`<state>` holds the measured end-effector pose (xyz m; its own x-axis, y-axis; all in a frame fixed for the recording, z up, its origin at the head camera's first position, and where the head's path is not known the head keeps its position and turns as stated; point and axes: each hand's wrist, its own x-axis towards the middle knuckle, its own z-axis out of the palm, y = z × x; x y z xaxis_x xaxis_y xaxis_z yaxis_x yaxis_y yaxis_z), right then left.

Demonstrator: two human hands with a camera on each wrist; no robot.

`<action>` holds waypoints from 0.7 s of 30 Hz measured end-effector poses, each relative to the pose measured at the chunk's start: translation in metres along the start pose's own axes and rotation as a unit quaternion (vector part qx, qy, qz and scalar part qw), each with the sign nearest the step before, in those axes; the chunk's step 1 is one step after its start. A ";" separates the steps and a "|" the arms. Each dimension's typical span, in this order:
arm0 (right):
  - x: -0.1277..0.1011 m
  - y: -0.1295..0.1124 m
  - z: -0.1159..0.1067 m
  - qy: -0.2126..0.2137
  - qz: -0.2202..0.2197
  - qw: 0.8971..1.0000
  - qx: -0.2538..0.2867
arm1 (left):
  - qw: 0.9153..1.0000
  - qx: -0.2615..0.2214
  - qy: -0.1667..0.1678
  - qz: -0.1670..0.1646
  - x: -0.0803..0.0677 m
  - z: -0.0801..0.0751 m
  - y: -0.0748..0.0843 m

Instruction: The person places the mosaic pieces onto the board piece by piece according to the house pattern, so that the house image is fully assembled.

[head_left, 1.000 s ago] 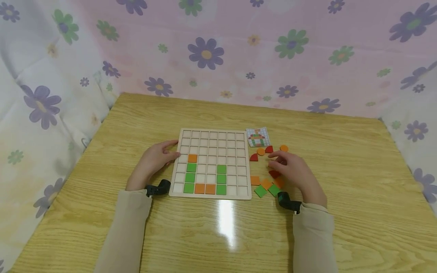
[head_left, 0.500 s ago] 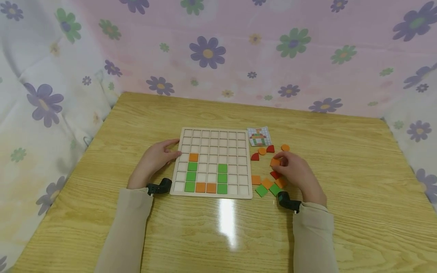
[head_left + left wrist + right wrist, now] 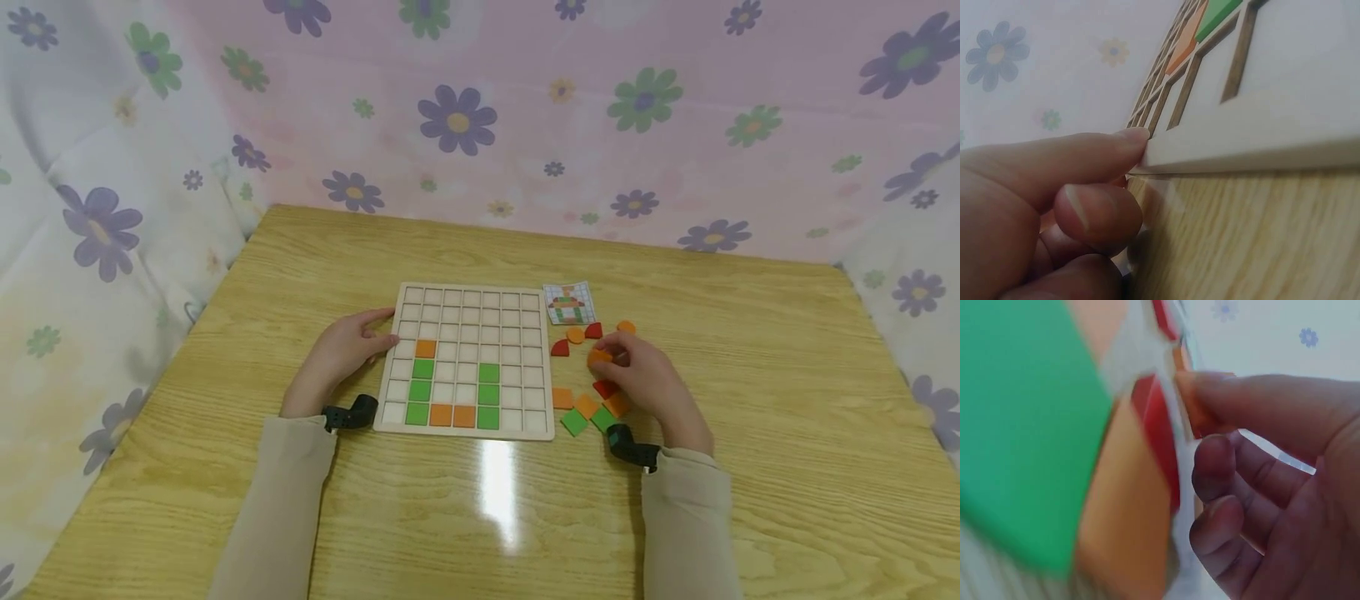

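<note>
In the head view my left hand (image 3: 341,350) rests against the left edge of a wooden grid board (image 3: 513,312). A fingertip touches the board's rim in the left wrist view. The board bears several green square tiles (image 3: 489,372) and a few orange square tiles (image 3: 440,415). To the right of it, my right hand (image 3: 648,375) pinches an orange tile (image 3: 599,357) between thumb and finger, above the loose pieces. Part of this tile (image 3: 1192,406) is hidden by the thumb in the right wrist view. Just below lies a red quarter-round tile (image 3: 604,389).
A small pattern card (image 3: 569,303) lies by the board's upper right corner. Near it are red quarter-rounds (image 3: 561,348) and orange round tiles (image 3: 575,335). Loose orange squares (image 3: 562,398) and green squares (image 3: 575,422) lie nearer me. A flowered cloth (image 3: 457,183) hangs behind the table.
My right hand was over the loose pieces with no tile visible in it, then took hold of an orange tile and shifted it slightly. My left hand stays at the board's edge.
</note>
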<state>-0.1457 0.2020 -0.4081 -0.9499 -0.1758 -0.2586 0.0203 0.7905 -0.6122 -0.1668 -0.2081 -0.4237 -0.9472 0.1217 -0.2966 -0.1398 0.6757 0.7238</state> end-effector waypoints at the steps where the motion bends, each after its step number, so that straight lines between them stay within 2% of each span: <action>1: 0.000 -0.002 0.001 0.001 -0.006 1.000 0.001 | 1.000 0.001 0.002 -0.001 0.000 0.000 0.000; 8: 0.004 -0.019 0.015 0.004 -0.041 0.999 0.010 | 1.000 -0.011 0.003 -0.014 -0.002 0.000 0.004; 15: 0.007 -0.035 0.025 -0.001 -0.076 0.997 0.005 | 0.996 -0.088 -0.021 -0.015 -0.004 0.001 0.002; 21: 0.014 -0.049 0.036 -0.016 -0.095 0.995 0.017 | 0.997 -0.073 -0.020 -0.001 -0.005 0.000 0.003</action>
<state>-0.1483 0.1402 -0.4086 -0.9273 -0.3389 -0.1588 -0.1476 0.7210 -0.6770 -0.1627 -0.2072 -0.4201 -0.9354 0.1512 -0.3197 -0.1841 0.5635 0.8054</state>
